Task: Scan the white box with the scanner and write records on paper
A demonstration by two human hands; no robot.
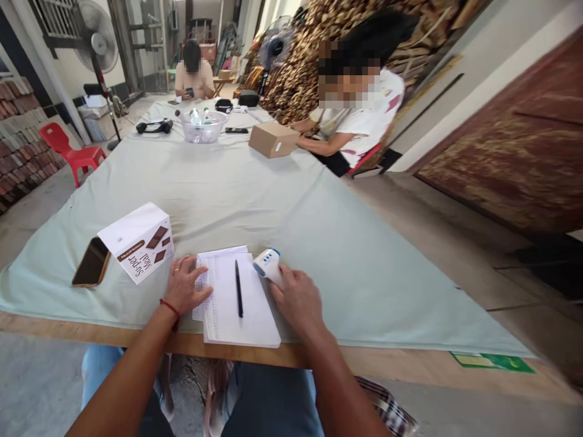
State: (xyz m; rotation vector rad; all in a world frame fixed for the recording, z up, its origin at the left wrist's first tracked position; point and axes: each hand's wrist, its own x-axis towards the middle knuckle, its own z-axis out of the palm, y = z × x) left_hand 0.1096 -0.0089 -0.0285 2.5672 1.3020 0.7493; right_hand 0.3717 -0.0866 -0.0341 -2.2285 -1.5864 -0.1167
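Note:
My right hand [298, 294] is wrapped round the handle of a white and blue handheld infrared thermometer [268, 263], just right of the papers. Its head points up and to the left. My left hand [186, 284] lies with fingers spread at the left edge of a stack of papers [255, 321] that carries handwriting along one side. A black pen [239, 291] rests on the top sheet, between my hands. Left of my left hand stands a white box [144, 240] printed with "Meal" and brown bars. A phone [92, 262] lies beside that box.
A pale green cloth [319, 243] covers the table. Farther back are a clear plastic basin [203, 130] with bottles, a cardboard box [273, 139] and a dark phone [237, 130]. One person [359, 115] sits at the right, another [194, 73] at the far end. A red chair [73, 152] stands left.

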